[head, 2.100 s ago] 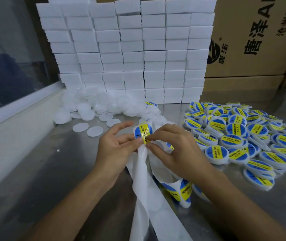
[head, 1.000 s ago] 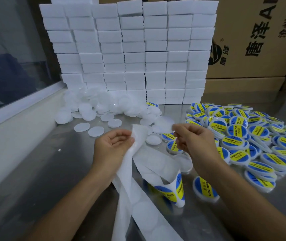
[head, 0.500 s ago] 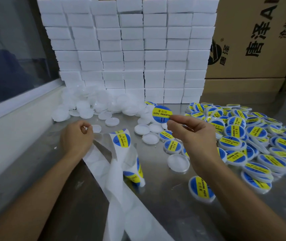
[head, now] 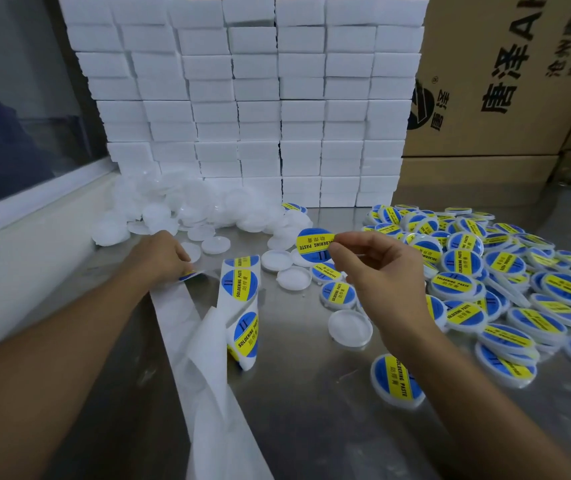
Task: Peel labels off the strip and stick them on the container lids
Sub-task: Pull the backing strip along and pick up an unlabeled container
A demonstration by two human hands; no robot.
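Nearest, strip (head: 239, 317) now dropped on worktop (head: 312, 393), no longer held up. Right hand (head: 381, 271) now pinching peeled label (head: 314, 244) aloft. Left hand (head: 159, 254) moved farther out, fingers curled, reaching bare lids (head: 213, 244); grip unclear.

Looks like a small packing workshop or stockroom: steel worktable (head: 312, 393), a wall of stacked white boxes (head: 242, 98), big printed cardboard cartons (head: 502, 81), and heaps of plain lids (head: 187, 209) and labelled lids (head: 485, 271).
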